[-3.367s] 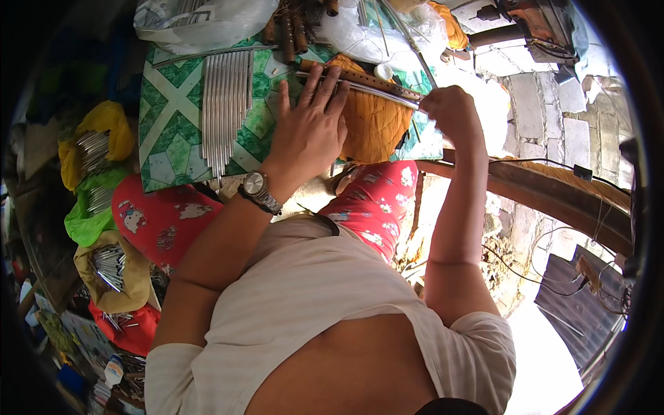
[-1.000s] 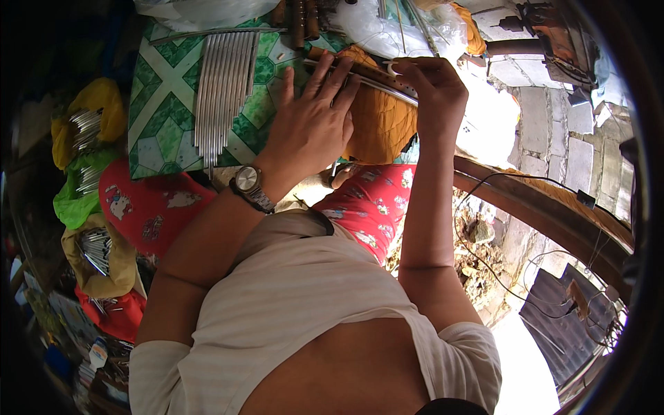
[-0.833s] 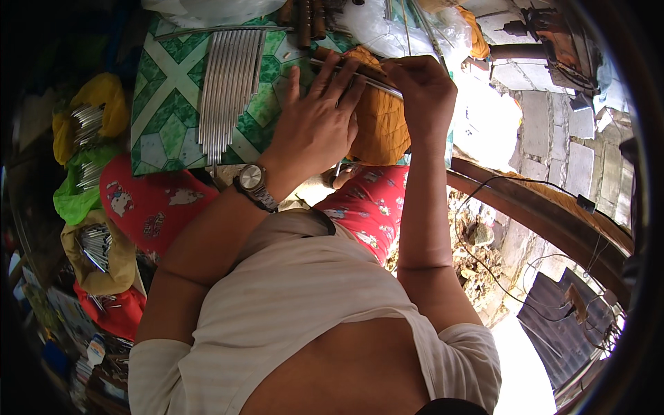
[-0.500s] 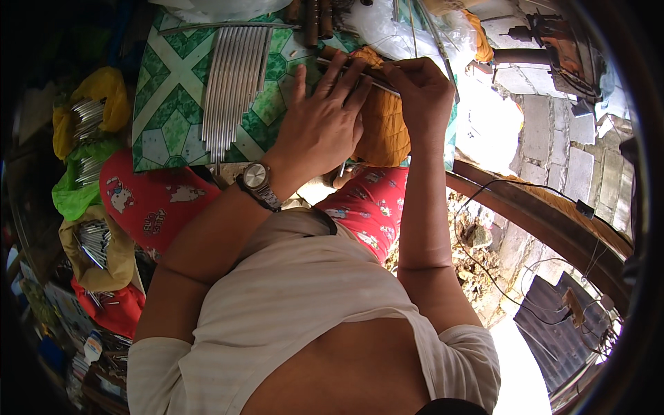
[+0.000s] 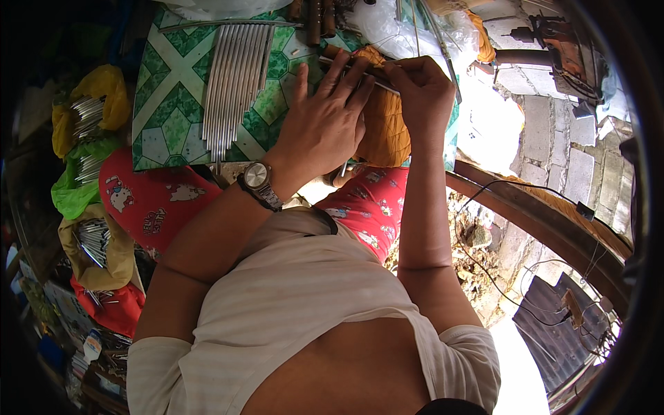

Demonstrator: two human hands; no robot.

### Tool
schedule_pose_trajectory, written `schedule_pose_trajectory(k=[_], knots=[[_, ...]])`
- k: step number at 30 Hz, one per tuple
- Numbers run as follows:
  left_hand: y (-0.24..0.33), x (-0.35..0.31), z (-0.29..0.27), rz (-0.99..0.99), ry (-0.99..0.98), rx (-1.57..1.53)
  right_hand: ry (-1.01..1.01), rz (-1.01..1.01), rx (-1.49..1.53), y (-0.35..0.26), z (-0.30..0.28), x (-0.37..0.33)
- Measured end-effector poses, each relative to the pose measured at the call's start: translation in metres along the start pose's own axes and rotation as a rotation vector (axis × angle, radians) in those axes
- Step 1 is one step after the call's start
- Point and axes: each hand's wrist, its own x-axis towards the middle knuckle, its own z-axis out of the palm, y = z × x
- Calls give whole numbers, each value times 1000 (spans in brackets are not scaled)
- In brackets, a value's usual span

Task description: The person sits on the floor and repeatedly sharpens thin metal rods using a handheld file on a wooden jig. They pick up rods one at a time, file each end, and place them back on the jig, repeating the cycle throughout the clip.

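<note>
My left hand (image 5: 320, 129), with a watch at its wrist, lies palm down with its fingers stretched out and apart. Its fingertips rest across a thin silvery metal tube (image 5: 386, 86) and a brown stick-like piece beside it. My right hand (image 5: 427, 88) is closed in a pinch at the tube's right end; what sits between the fingertips is too small to make out. Beneath both hands is an orange-yellow quilted cloth pad (image 5: 386, 131). Left of my left hand, a row of silvery metal tubes (image 5: 235, 83) of graded lengths lies side by side.
The tubes lie on a green-and-white patterned board (image 5: 166, 131) over my lap. Brown tubes (image 5: 313, 24) and clear plastic (image 5: 387, 31) are at its far edge. Bags of metal pieces, one yellow (image 5: 111, 86), hang at left. A power drill (image 5: 553, 41) and cables are at right.
Very little differs. My right fingers and the left fingertips have shifted slightly at the tube; both hands stay in the same place.
</note>
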Motion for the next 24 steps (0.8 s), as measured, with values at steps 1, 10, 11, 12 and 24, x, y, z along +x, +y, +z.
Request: schedule_pose_trajectory(k=[1, 10, 11, 12, 24], knots=[[0, 0, 0, 1, 6, -5, 3, -16, -15, -1, 1, 0], [0, 1, 0, 4, 30, -3, -83, -224, -328, -17, 3, 2], [0, 1, 0, 4, 32, -7, -103, -203, -331, -18, 2, 4], [0, 0, 0, 4, 32, -4, -124, -226, -321, -18, 2, 7], [0, 1, 0, 1, 31, 5, -271, -380, -415, -20, 1, 28]])
